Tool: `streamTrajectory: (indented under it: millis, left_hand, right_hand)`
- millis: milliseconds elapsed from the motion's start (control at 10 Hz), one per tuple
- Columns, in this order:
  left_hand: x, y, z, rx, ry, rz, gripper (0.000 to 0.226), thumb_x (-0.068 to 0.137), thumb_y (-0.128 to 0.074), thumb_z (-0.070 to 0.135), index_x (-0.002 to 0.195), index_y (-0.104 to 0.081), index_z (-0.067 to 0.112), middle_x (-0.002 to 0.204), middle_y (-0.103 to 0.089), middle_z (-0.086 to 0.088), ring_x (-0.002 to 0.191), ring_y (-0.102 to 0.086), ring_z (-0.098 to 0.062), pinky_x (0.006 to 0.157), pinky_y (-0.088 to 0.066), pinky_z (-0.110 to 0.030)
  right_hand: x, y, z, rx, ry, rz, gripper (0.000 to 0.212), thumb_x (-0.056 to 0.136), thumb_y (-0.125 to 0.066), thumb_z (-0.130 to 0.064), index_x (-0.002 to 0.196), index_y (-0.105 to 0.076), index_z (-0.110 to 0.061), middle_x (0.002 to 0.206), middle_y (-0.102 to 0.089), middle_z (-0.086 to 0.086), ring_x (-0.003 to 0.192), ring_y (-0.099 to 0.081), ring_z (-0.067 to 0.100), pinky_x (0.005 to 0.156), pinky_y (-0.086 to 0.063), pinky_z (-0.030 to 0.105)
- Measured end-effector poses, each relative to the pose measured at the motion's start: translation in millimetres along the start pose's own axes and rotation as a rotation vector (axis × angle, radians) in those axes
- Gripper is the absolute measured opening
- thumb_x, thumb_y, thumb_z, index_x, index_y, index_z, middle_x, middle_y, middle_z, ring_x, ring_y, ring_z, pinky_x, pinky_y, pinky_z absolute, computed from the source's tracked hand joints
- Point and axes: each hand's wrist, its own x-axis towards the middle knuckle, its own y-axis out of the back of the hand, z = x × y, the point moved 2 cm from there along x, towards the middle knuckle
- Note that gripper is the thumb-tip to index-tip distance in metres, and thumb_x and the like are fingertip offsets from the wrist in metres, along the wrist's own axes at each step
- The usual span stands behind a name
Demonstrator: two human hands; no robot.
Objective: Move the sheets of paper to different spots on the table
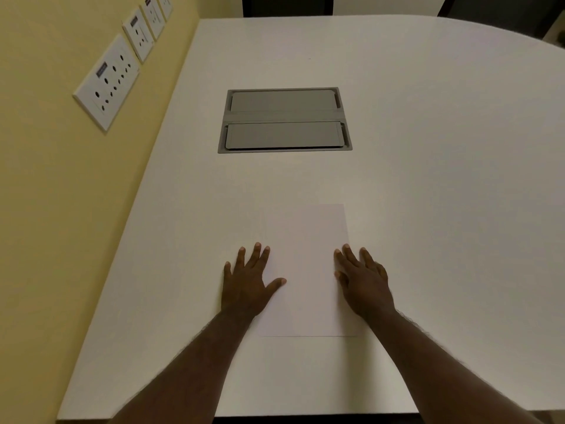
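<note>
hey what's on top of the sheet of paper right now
Both hands lie flat on the paper: the left hand on its left edge, the right hand on its right edge. More sheets beneath cannot be told.

Two bare arms come in from the bottom edge. No sleeves cover them (they are bare all the way to the edge), and fine hair shows along both forearms. The left hand (pixel 248 284) and the right hand (pixel 363 281) have short, pale fingernails and plain fingers.
</note>
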Motion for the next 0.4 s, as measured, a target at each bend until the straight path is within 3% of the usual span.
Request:
streamTrajectory:
  millis: [200,400]
  left_hand:
    - [-5,-1,-2,-0.041,0.007,0.009,0.083,0.086,-0.034,0.073,0.153,-0.004,0.033,0.163,-0.002,0.010,0.151,0.004,-0.021,0.119,-0.002,-0.050]
    - [-8,11,2,-0.120,-0.022,0.084,0.088,0.082,-0.031,0.077,0.149,0.011,0.039,0.161,0.013,0.009,0.150,0.005,-0.023,0.118,-0.005,-0.051]
  right_hand:
    - [-5,0,-5,0.021,-0.009,-0.012,0.051,0.102,-0.034,-0.031,0.152,-0.021,-0.032,0.162,-0.016,-0.011,0.150,-0.007,0.027,0.117,-0.014,0.047]
    - [-7,18,-14,0.081,-0.011,0.090,0.065,0.097,-0.032,-0.057,0.153,-0.009,-0.035,0.164,-0.003,-0.006,0.149,-0.010,0.031,0.115,-0.022,0.048]
